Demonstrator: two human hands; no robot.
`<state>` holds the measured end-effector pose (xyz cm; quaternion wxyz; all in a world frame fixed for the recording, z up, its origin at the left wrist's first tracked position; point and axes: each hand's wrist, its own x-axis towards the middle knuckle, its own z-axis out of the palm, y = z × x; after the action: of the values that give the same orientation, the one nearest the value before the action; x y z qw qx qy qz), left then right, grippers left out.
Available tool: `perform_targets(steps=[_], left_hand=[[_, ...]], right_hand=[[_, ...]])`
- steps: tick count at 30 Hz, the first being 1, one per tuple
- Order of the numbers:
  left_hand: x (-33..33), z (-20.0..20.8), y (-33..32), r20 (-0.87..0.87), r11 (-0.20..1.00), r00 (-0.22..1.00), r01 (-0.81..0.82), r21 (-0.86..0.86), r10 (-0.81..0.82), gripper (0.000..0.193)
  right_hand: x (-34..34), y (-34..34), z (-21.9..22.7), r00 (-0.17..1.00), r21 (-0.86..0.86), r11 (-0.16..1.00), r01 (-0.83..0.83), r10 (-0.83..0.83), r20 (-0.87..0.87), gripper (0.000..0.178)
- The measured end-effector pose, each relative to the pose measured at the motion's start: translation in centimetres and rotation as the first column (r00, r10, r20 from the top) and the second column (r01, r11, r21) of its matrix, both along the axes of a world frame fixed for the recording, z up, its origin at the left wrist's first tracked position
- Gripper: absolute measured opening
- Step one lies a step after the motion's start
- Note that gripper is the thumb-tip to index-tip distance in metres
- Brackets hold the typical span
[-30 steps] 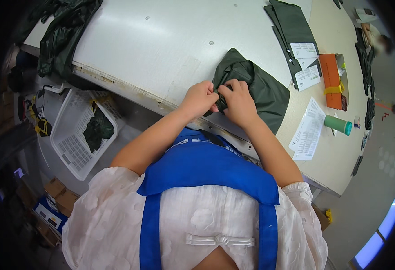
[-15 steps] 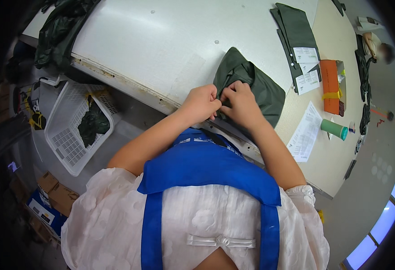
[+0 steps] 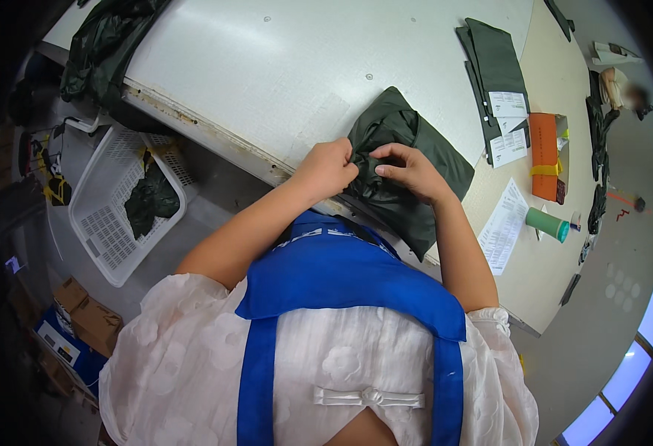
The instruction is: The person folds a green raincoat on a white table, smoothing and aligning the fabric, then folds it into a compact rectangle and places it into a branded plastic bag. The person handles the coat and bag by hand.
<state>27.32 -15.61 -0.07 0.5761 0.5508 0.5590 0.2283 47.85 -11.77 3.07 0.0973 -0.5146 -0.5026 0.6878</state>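
A dark green fabric piece (image 3: 430, 160) lies bunched at the table's near edge, one corner hanging over it. Its left side is pinched by my left hand (image 3: 326, 169), whose fingers are closed on the gathered cloth. Just right of that bunch is my right hand (image 3: 414, 172), its thumb and forefinger apart over the folds. Nothing shows between those fingers; the lower ones curl out of sight. What kind of article the fabric is, I cannot make out.
Folded dark green pieces (image 3: 496, 63) with white labels (image 3: 508, 105) lie at the back right. Nearby are an orange box (image 3: 545, 152), a printed sheet (image 3: 503, 223) and a green roll (image 3: 546, 224). A white basket (image 3: 92, 212) stands on the floor at left. Dark green fabric (image 3: 107, 56) drapes over the far-left corner.
My right hand's thumb and forefinger have parted and moved off the gathered cloth. My left hand still pinches it. The fabric has spread, its lower corner now hanging over the edge.
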Motion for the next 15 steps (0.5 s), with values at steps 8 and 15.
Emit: perform_targets(steps=[8,15], left_hand=[[0.4,1.8,-0.7,0.260,0.978,0.962,-0.031,-0.205,0.085,0.009],[-0.7,1.9,1.8,-0.405,0.989,0.913,0.101,0.105,-0.050,0.034]], right_hand=[[-4.3,-3.2,-0.5,0.806,0.615,0.685,-0.392,-0.066,0.588,0.033],[-3.9,-1.2,-0.3,0.939,0.477,0.826,-0.302,0.172,0.296,0.031]])
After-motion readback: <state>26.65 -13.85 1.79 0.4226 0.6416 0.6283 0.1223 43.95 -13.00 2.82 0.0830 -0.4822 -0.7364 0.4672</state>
